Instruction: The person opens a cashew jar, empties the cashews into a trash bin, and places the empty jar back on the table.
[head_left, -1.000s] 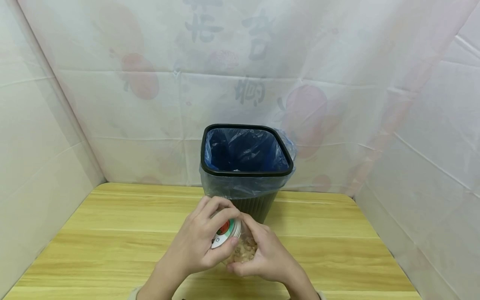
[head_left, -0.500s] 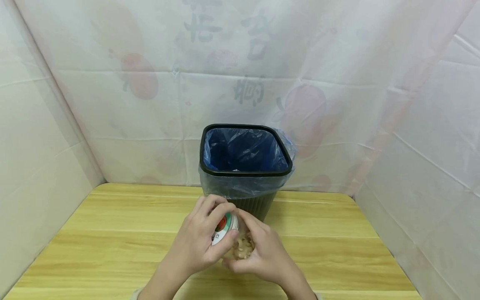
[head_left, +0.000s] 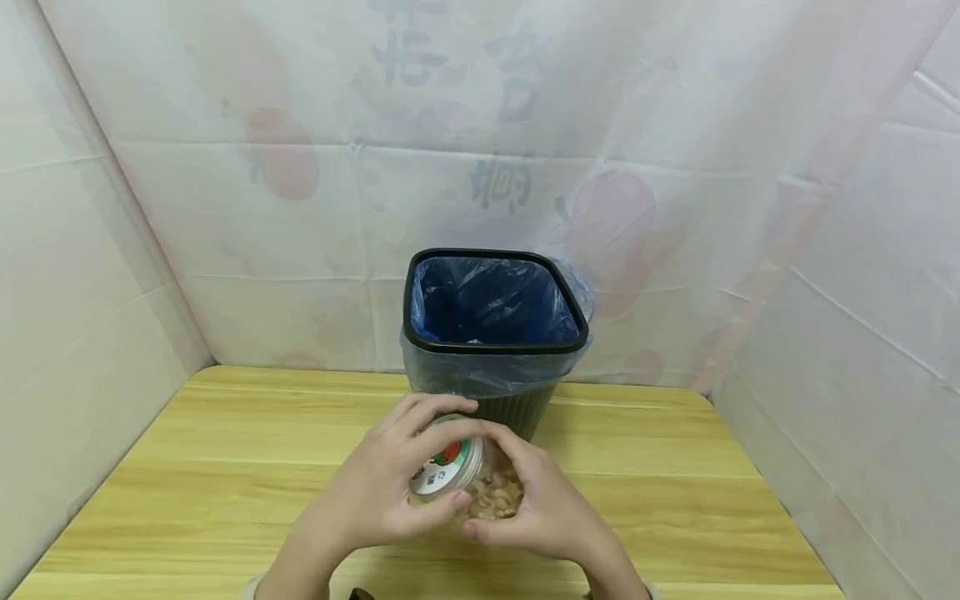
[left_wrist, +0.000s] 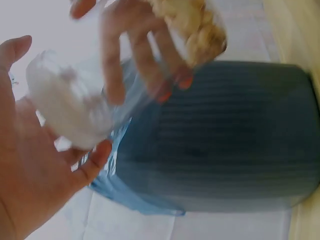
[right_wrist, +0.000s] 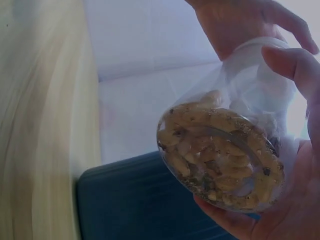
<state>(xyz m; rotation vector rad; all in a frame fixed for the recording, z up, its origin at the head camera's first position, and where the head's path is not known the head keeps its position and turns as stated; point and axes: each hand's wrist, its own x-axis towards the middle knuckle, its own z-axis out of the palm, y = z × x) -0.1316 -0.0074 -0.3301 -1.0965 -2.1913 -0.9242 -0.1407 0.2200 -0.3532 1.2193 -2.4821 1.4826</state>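
Both hands are at a clear jar (head_left: 495, 492), part-filled with pale, curved nuts (right_wrist: 215, 155). It lies tilted, with the lid end toward the left and the base facing the right wrist camera. My right hand (head_left: 543, 500) grips the jar's body, thumb below and fingers over the far side. The left hand (head_left: 382, 483) curves its fingers loosely round the white screw lid (head_left: 442, 467), which bears a green band and a red picture. In the left wrist view the lid (left_wrist: 70, 105) is blurred, its rim lying between the spread thumb and fingers.
Just behind the hands stands a dark ribbed waste bin (head_left: 517, 412) with a black rim and a blue plastic liner (head_left: 495, 300). The wooden table (head_left: 225, 483) backs onto pale printed cloth (head_left: 360, 217), with white cloth walls at both sides.
The left fingers have loosened and spread round the lid, leaving more of its top showing. The jar has shifted slightly right, and the right hand still grips it. The bin stays put.
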